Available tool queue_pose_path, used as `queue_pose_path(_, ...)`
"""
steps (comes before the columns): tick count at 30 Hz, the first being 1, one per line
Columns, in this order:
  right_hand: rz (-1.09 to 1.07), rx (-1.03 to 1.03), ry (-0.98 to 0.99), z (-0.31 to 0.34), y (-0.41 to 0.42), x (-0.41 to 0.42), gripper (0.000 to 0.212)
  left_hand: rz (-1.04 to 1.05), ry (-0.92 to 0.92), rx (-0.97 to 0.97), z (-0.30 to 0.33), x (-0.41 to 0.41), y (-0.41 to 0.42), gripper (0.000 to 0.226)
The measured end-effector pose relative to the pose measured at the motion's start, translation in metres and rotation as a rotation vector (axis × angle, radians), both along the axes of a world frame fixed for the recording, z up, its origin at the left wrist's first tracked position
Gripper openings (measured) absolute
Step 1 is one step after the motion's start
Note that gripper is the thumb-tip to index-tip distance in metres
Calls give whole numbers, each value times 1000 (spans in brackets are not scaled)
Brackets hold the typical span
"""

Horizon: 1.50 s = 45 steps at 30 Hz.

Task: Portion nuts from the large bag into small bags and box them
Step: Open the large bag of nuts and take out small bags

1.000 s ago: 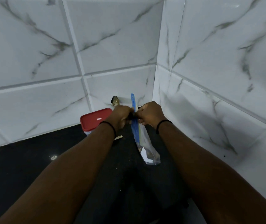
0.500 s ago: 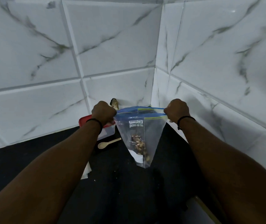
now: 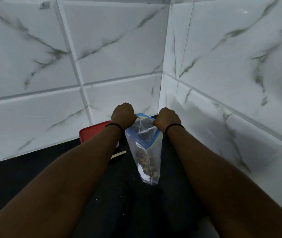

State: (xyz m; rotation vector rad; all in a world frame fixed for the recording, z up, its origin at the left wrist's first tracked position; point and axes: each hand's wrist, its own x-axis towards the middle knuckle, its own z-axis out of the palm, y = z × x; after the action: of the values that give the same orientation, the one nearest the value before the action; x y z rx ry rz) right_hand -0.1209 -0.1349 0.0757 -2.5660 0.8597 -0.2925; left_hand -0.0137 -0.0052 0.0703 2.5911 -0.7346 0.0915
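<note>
On my far left the white marble-veined wall tiles (image 3: 34, 66) run down to the black tabletop (image 3: 25, 172), which stretches dark and a little speckled under both my forearms. Next comes the red lid (image 3: 94, 133) of a box that sits at the back against the tiles; my left forearm crosses its near corner, so I see only part of it. Just below it a pale wooden handle (image 3: 118, 154) pokes out from behind that same forearm and lies flat on the tabletop; what it belongs to is hidden.

My left hand (image 3: 123, 115) is curled into a fist, gripping the left side of the mouth of the clear zip bag (image 3: 145, 152), with a black band (image 3: 114, 125) at the wrist. The bag hangs between my hands, its blue zip strip spread so the mouth gapes toward me. It tapers downward, and the brown nuts (image 3: 145, 160) are gathered in its lower half beside a white label. Its bottom corner comes down close to the tabletop; I cannot tell whether it touches.

My right hand (image 3: 166, 119) is also fisted, pinching the right side of the bag's mouth, a black band on that wrist too. Both hands are near each other, in the corner where the two tiled walls meet. To the right, the second tiled wall (image 3: 239, 83) fills the rest of the view.
</note>
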Motion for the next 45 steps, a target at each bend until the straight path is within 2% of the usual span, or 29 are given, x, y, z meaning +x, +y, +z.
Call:
queue_pose_path(2, -34, 66, -16, -2, -8, 4, 7, -4, -6, 35, -6, 7, -1, 23)
queue_pose_path(4, -29, 231, 5, -4, -22, 8, 11, 7, 38, 19, -10, 14, 1, 19)
queue_pose_path(6, 21, 425, 51, -6, -35, 12, 8, -14, 72, 13, -11, 16, -1, 24)
queue_pose_path(8, 92, 476, 41, -6, -39, 13, 17, -93, 108, -44, -10, 19, -7, 31)
queue_pose_path(11, 210, 334, 6, 4, -37, 12, 8, -248, 118, 52, -1, 22, -16, 67)
queue_pose_path(12, 249, 293, 1, 9, -37, 12, 11, -281, 88, 116, 3, 23, -18, 62)
queue_pose_path(14, 269, 210, 16, 20, -40, 13, 17, -306, 58, 185, 10, 22, -22, 36)
queue_pose_path(17, 201, -24, 241, 26, -46, 9, 22, -229, 126, 186, 13, 24, -25, 34)
queue_pose_path(19, 113, -35, 363, 22, -46, 1, 20, -152, 268, 133, 10, 26, -19, 34)
queue_pose_path(20, 73, -39, 365, 17, -44, -4, 20, -130, 294, 128, 7, 28, -15, 33)
queue_pose_path(22, -11, -79, 285, 7, -45, -14, 8, -134, 232, 125, 4, 27, -5, 27)
queue_pose_path(25, -103, -47, 111, -10, -51, -24, 18, -106, 122, 1, -1, 20, 6, 26)
queue_pose_path(27, -104, 131, 2, -14, -56, -28, 27, -118, 150, -102, -2, 17, 8, 28)
queue_pose_path(30, -43, 621, -237, -17, -57, -39, 30, -124, 339, -233, -5, 17, 10, 39)
queue_pose_path(31, -50, 739, -261, -18, -58, -43, 30, -107, 414, -293, -9, 18, 12, 35)
queue_pose_path(32, -78, 842, -244, -21, -60, -44, 28, -77, 541, -375, -12, 18, 14, 26)
queue_pose_path(33, -112, 960, -200, -27, -63, -43, 27, -34, 719, -498, -20, 22, 16, 28)
queue_pose_path(35, -195, 1246, -119, -42, -72, -36, 27, 72, 1088, -613, -30, 20, 23, 44)
queue_pose_path(37, -292, 1385, -29, -66, -82, -25, 39, 176, 1220, -558, -32, 10, 26, 24)
queue_pose_path(38, -317, 1405, 25, -75, -84, -23, 41, 191, 1214, -539, -38, 11, 24, 34)
queue_pose_path(39, -318, 1414, 63, -78, -82, -23, 41, 203, 1230, -542, -40, 7, 24, 43)
queue_pose_path(41, -345, 1389, 93, -75, -76, -28, 42, 271, 1265, -536, -44, 2, 23, 40)
queue_pose_path(43, -332, 1102, 165, -68, -77, -35, 50, 313, 1247, -555, -44, 5, 28, 46)
queue_pose_path(45, -281, 814, 221, -56, -79, -45, 59, 282, 1113, -426, -46, 12, 38, 71)
